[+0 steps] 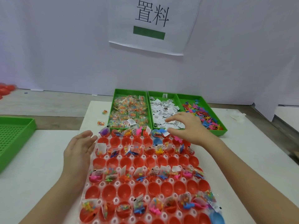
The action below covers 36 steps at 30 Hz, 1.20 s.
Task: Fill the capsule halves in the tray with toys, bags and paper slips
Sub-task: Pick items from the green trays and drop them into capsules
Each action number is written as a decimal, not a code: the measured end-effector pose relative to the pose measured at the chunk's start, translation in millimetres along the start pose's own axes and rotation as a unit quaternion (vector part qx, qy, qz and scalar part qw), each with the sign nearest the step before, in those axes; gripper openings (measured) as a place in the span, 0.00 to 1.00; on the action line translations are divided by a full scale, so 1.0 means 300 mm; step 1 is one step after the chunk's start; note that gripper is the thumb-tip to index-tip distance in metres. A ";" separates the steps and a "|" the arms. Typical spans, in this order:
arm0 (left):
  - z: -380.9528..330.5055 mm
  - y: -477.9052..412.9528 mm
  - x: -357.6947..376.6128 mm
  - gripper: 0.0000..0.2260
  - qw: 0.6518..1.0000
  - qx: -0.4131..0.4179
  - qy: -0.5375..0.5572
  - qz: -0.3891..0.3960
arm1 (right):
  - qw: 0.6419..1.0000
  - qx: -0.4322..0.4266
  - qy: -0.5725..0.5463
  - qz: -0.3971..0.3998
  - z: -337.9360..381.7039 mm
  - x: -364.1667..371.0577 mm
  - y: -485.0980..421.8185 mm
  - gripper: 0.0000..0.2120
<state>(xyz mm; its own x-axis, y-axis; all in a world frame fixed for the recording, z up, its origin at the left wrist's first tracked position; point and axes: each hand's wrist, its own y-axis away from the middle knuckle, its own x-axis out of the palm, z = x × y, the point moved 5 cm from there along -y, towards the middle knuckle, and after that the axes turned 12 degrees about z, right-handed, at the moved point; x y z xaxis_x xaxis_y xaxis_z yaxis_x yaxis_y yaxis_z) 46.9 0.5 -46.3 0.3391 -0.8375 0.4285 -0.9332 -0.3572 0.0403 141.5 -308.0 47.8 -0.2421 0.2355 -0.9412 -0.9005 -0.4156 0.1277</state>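
Reaching forward, the right hand (189,126) hovers over the near edge of the slip bin (156,95), fingers spread, grasping nothing. The left hand (79,147), fingers straight and released, stands beside the left edge of the capsule tray (120,157), which lies between both arms.

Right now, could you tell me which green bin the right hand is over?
The middle bin, holding paper slips, between the bag bin and the toy bin.

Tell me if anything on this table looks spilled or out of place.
Yes. Two small clear bags of coloured beads lie loose on the white table, just left of the green plastic bin of bags, outside it. Also, a white paper slip lies among the bags in that bin, not with the other slips.
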 end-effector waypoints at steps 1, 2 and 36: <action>0.001 0.001 0.001 0.10 1.000 -0.001 0.001 -0.001 | 1.000 0.010 0.017 0.008 0.004 0.002 -0.018 0.14; 0.002 0.001 0.000 0.10 1.000 -0.002 0.001 -0.002 | 0.999 0.019 0.035 0.019 0.009 0.007 -0.034 0.13; -0.002 0.005 0.008 0.10 0.999 -0.012 -0.032 -0.002 | 0.891 -0.153 0.424 0.057 0.223 0.004 -0.122 0.09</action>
<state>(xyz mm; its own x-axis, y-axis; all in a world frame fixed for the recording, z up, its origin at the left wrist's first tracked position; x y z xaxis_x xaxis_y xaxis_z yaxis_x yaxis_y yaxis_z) 46.3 -1.8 -44.5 0.3487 -0.8609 0.3706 -0.9342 -0.3512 0.0630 150.0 -233.8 63.0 0.1515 -0.5181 -0.8418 -0.7154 -0.6451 0.2683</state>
